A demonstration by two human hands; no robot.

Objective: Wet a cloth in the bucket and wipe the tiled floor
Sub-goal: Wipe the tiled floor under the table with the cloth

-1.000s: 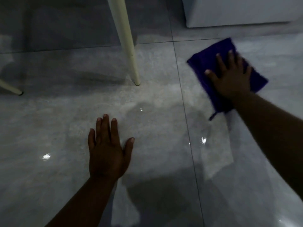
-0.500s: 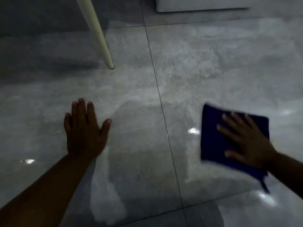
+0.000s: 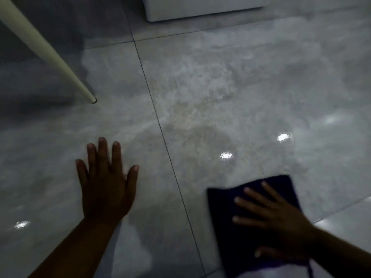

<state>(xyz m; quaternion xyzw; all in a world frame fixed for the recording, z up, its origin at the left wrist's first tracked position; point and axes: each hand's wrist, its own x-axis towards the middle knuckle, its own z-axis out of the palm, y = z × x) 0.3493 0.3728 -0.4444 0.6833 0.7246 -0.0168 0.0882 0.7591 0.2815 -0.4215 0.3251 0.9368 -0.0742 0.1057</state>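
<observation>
Wiping underway: cloth [image 3: 251, 213] lies flat under right hand [image 3: 279, 219], fingers [image 3: 254, 205] spread, pressing. Left hand [image 3: 106, 189] braces on floor [image 3: 200, 87], fingers apart, holding nothing. Tile ahead of fingertips looks streaky-wet, prob done; more left. Bucket not visible.

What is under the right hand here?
The right hand lies spread flat on a dark blue cloth on the tiled floor. The tile beneath the cloth is hidden.
</observation>
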